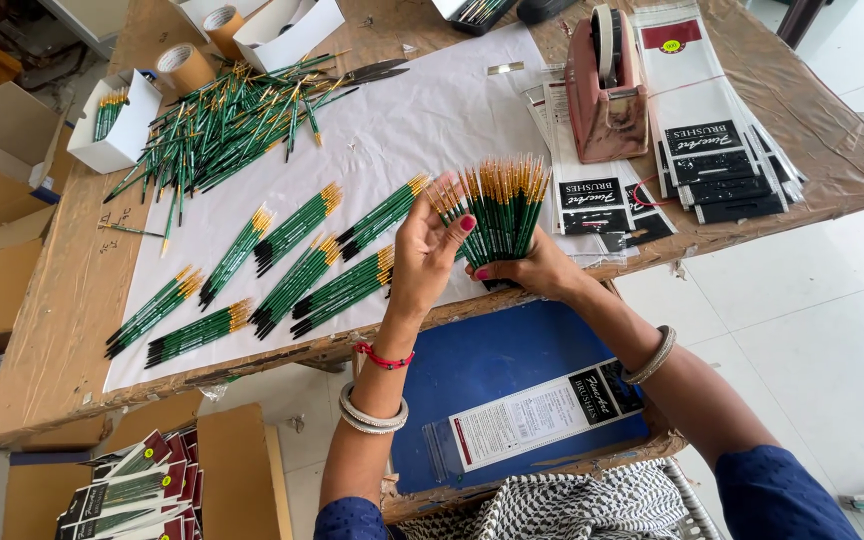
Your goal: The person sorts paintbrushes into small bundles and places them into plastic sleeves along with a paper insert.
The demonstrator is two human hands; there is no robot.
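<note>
The right hand (pixel 540 268) is mostly hidden behind the fan of green-handled brushes (pixel 497 208) it clutches at centre frame, only the curled fingers and thumb showing below the handles. The brushes in that fan overlap too tightly to count. The left hand (pixel 427 250) stands just left of it, fingers spread fairly wide, fingertips touching the outermost brushes.

To the left, on the white paper sheet (pixel 432 120), lie nine small sorted bundles (pixel 297 265) of the same brushes, well apart from the hands. A loose heap of brushes (pixel 222 125) sprawls at upper left, far too tangled to number. Beside it sit two rolls of brown tape (pixel 184 66) and a small white box (pixel 117 125) with more brushes inside. Scissors (pixel 372 71) rest at the heap's right edge.

Upper right, a reddish tape dispenser (pixel 607 95) stands on stacked clear packaging sleeves (pixel 717 150), cut off by the top edge. One sleeve (pixel 542 412) lies on a blue board (pixel 492 370) below the hands. Filled packs (pixel 137 490) crowd the lower left corner.
</note>
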